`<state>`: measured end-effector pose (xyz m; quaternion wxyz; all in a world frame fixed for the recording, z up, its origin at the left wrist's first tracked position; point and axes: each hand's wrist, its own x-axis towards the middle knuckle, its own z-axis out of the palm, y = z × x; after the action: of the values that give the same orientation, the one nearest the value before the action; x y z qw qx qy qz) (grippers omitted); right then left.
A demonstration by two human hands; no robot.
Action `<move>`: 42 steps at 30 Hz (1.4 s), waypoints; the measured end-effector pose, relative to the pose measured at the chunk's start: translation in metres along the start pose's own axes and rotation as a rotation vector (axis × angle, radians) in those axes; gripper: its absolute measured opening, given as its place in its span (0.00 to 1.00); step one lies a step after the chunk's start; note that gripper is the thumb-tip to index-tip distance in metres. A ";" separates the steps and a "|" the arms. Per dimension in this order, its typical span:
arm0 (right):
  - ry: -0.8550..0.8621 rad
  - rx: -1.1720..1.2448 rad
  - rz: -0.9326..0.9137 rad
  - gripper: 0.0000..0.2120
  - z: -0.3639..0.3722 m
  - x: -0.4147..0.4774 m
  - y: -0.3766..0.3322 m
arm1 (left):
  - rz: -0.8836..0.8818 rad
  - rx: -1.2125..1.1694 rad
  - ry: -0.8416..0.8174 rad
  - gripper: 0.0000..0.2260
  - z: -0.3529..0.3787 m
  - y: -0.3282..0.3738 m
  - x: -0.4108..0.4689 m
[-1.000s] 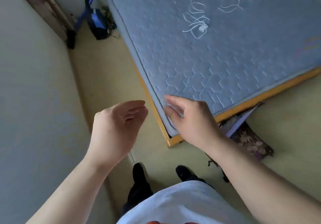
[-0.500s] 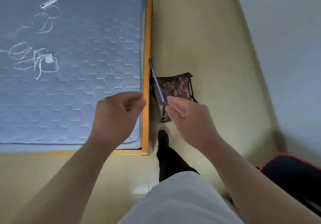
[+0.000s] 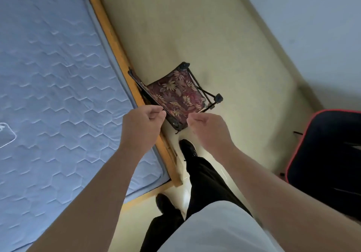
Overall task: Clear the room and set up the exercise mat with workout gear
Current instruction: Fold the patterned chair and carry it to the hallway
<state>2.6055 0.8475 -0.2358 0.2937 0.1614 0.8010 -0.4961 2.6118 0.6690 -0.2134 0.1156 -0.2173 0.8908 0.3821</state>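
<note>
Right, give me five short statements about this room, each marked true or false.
1. The folding stool stands on the floor beside the bed frame. True.
2. The stool's seat is plain white. False: it is dark with a leaf pattern.
3. The left hand and the right hand both have curled fingers. True.
4. The right hand holds a dumbbell. False: it holds nothing.
5. The mattress is red. False: it is blue-grey, quilted in hexagons.
</note>
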 end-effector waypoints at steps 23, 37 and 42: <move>0.072 1.383 1.080 0.20 0.135 0.206 0.072 | -0.125 0.115 -0.148 0.09 0.082 -0.080 0.118; 0.269 1.677 0.991 0.13 0.104 0.195 0.027 | -0.382 0.106 -0.087 0.18 0.061 -0.048 0.143; 0.234 1.651 0.894 0.16 0.060 0.141 -0.006 | -0.643 -0.349 -0.079 0.25 0.031 0.000 0.145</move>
<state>2.5115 0.7871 -0.3405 0.1676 0.6589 0.0849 -0.7284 2.4853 0.6483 -0.2886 0.2252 -0.4878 0.6931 0.4806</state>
